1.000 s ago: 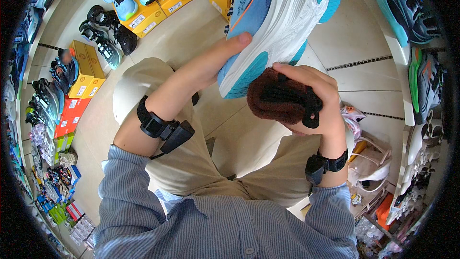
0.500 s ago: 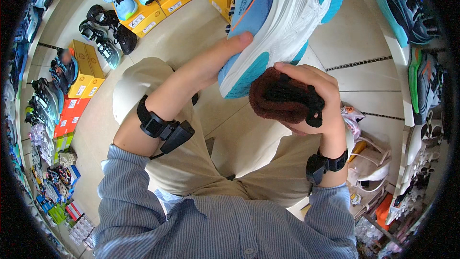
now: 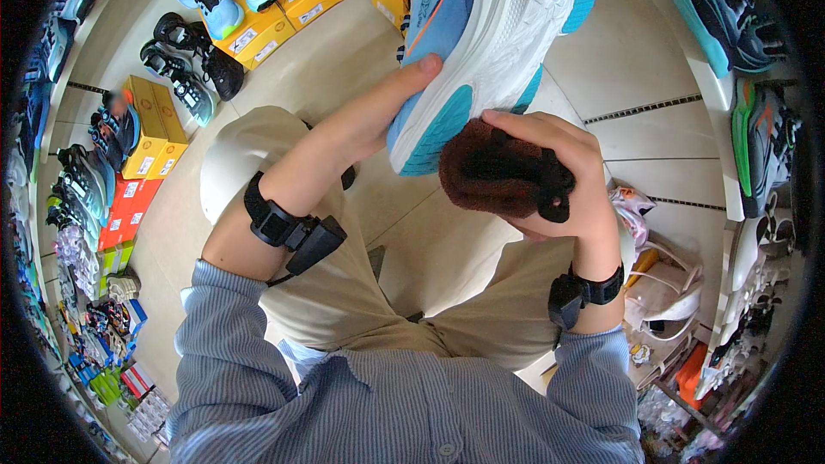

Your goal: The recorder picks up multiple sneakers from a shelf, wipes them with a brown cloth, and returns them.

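A blue running shoe (image 3: 503, 43) with a white midsole and teal outsole patches is tilted on its side, its sole turned toward my right. My left hand (image 3: 404, 99) grips it near the end closest to me. The thumb lies along the blue upper, and the other fingers are hidden behind the shoe. In my right hand (image 3: 571, 150) is a brown plush pad (image 3: 473, 176) with a black strap, folded up in the fingers. Its upper edge is against or very close to the lower part of the sole.
Yellow shoe boxes (image 3: 266, 39) topped with light blue sneakers stand ahead on the left, near a black pair (image 3: 202, 56). Shelves of shoes curve along both sides. A pale handbag (image 3: 662, 296) sits to the right of my knee. Tiled floor (image 3: 404, 206) shows between my legs.
The shoe has shifted slightly left in my left hand's grip. My right hand has moved a little left with the brown pad, staying beside the sole.
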A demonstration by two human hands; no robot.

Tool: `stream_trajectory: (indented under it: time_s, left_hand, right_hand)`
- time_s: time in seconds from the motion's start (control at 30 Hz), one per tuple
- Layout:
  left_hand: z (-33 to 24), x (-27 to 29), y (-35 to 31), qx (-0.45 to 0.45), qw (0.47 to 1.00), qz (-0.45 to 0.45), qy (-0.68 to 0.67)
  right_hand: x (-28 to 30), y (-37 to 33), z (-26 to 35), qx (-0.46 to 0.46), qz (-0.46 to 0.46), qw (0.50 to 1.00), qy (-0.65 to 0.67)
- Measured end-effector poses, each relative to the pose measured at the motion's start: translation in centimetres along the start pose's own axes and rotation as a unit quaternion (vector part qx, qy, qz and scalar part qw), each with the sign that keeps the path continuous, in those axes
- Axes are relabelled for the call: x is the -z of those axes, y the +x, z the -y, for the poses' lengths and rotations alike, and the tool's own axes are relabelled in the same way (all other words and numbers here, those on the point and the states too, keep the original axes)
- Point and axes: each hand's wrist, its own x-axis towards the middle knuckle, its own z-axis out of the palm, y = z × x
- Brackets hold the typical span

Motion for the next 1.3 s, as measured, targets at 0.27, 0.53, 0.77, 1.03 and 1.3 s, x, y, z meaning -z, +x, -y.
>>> stream_trajectory:
  time_s: [0.27, 0.53, 0.77, 1.03, 1.3]
  left_hand:
    - [0.6, 0.0, 0.1, -0.035, 0.999, -0.014, -0.017]
    - [1.0, 1.2, 0.4, -0.098, 0.989, -0.017, 0.105]
    - [0.7, 0.5, -0.5, -0.049, 0.995, -0.015, 0.090]
    - [0.8, -0.4, -0.1, -0.050, 0.999, 0.011, -0.008]
    - [0.0, -0.1, -0.1, -0.034, 0.996, 0.071, 0.032]
  right_hand:
    - [-0.1, -0.3, -0.4, -0.048, -0.001, 0.997, 0.058]
    - [-0.2, -0.4, 0.1, -0.094, 0.000, 0.988, 0.125]
    - [0.2, -0.4, 0.1, -0.077, 0.050, 0.990, 0.111]
    - [0.1, 0.2, 0.1, -0.019, 0.028, 0.997, 0.073]
    - [0.0, 0.1, 0.5, -0.035, -0.002, 0.997, 0.062]
